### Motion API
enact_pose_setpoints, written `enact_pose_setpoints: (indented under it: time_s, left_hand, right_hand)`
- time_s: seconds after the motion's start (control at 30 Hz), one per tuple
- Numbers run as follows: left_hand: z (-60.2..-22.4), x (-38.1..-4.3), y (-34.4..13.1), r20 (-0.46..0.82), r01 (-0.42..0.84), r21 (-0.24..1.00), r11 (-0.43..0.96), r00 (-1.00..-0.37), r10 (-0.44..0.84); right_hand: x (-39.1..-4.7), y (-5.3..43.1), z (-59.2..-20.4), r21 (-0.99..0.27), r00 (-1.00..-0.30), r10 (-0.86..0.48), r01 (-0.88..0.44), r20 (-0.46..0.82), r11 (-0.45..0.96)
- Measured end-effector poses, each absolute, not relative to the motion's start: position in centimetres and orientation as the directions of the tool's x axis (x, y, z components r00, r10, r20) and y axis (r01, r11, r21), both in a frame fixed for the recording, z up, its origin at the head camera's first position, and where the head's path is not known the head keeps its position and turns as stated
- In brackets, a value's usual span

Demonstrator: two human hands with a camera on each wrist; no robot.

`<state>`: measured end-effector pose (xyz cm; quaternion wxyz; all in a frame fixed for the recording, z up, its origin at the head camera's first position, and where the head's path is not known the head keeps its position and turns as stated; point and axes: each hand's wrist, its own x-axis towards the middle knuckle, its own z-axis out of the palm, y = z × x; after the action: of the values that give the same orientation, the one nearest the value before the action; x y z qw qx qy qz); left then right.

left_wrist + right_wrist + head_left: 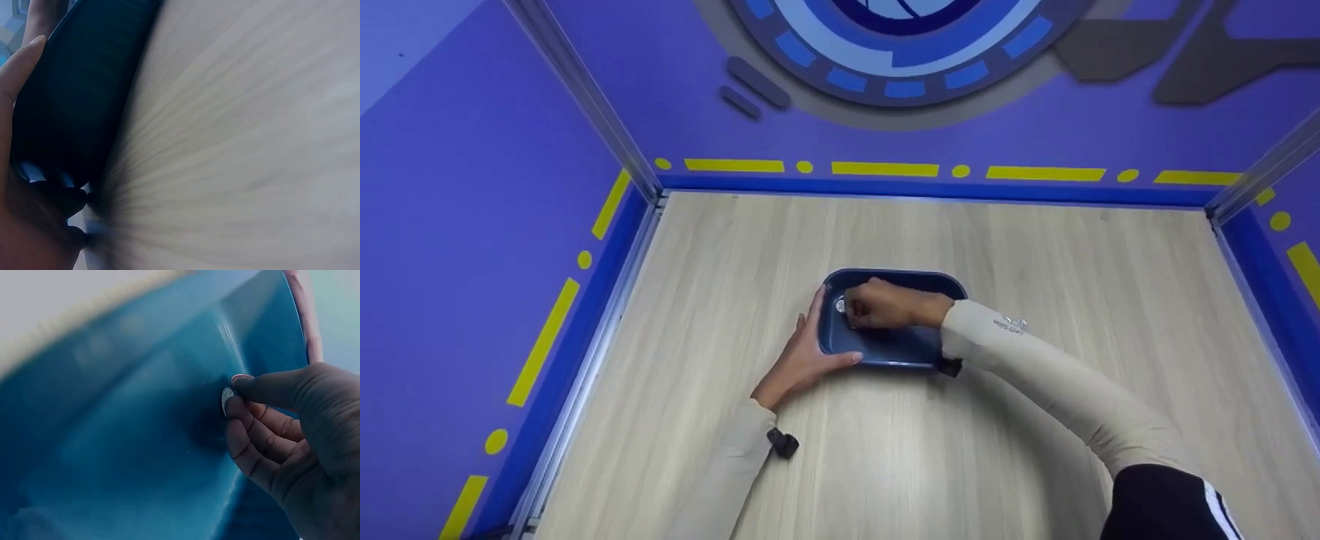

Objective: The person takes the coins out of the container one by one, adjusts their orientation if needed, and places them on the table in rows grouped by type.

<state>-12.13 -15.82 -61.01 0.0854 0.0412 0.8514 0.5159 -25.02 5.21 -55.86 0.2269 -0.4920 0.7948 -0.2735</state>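
A dark blue rectangular tray (896, 352) with rounded corners and raised walls rests on the table. My left hand (804, 352) grips it at its left end, thumb over the near rim and fingers along the left wall. In the left wrist view the tray's outer wall (84, 84) fills the upper left. Inside the tray, my right hand (881, 304) pinches a small silvery coin (227, 400) between thumb and fingertips. The coin stands on edge close to the tray's surface in the right wrist view; whether it touches cannot be told. Part of the tray's inside is hidden by the right hand.
The light wood table (720, 300) spreads around the tray. Blue panels with yellow dashes, such as the back wall (885, 142), enclose it at the back and both sides. Metal profiles (585, 375) run along the left edge.
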Motion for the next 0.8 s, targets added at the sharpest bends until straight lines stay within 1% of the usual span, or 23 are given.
enact_pose_setpoints:
  time_s: [0.17,0.37,0.47,0.6,0.8]
  left_hand:
    - [-61.1,-12.2,-15.9,-0.109,-0.02,0.886,0.464,-0.98,0.164]
    - [-61.0,-12.2,-15.8,-0.117,-0.03,0.886,0.463,-0.98,0.16]
    - [-61.1,-12.2,-15.6,-0.114,-0.026,0.885,0.466,-0.98,0.161]
    - [-61.0,-12.3,-15.5,-0.116,-0.03,0.882,0.471,-0.981,0.154]
    - [-61.0,-12.2,-15.6,-0.108,-0.033,0.883,0.468,-0.985,0.135]
  right_hand:
    - [-25.3,5.5,-55.7,-0.675,-0.438,-0.896,-0.64,-0.072,0.367]
    - [-25.4,6.6,-55.9,-0.775,-0.472,-0.88,-0.538,-0.049,0.332]
    - [-25.2,7.4,-56.2,-0.805,-0.506,-0.862,-0.499,-0.03,0.322]
    - [-25.0,8.4,-56.4,-0.8,-0.559,-0.829,-0.493,-0.009,0.341]
    - [-24.9,10.0,-56.3,-0.803,-0.608,-0.794,-0.484,0.022,0.348]
